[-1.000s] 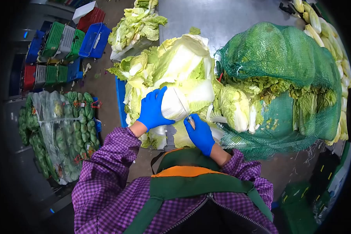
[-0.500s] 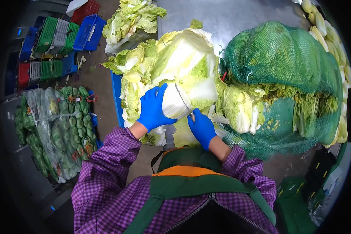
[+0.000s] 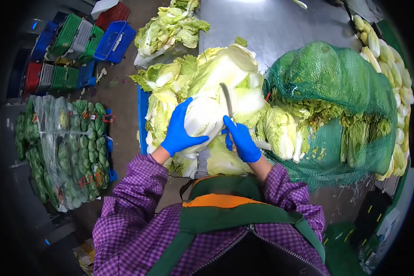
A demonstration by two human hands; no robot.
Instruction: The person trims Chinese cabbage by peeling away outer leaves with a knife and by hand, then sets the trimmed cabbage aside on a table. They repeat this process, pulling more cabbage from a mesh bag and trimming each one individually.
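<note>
My left hand [image 3: 181, 132], in a blue glove, is wrapped round the near-left side of a napa cabbage [image 3: 203, 114], thumb toward me. The cabbage's white ribs face up and to the right. In my right hand [image 3: 242, 140], also gloved in blue, is a knife [image 3: 227, 99], its curved blade pointing away from me beside the cabbage. Loose outer leaves [image 3: 227, 69] are heaped behind and to the left of the held head. A trimmed leaf [image 3: 225, 156] lies below the knife hand. Just right of that hand rests another napa cabbage [image 3: 279, 131].
A green mesh sack [image 3: 326, 78] of cabbages lies open at the right on the metal table [image 3: 262, 27]. Stacked pale cabbages [image 3: 395, 69] line the far right edge. More leaves [image 3: 168, 30] fill a container at the back left. Blue crates [image 3: 115, 41] and wrapped green vegetables [image 3: 69, 147] stand left.
The knife has swung from lying across the cabbage to pointing away from me, on its right side. My right hand moved slightly right. The left keeps its hold as the whole view shifts a little.
</note>
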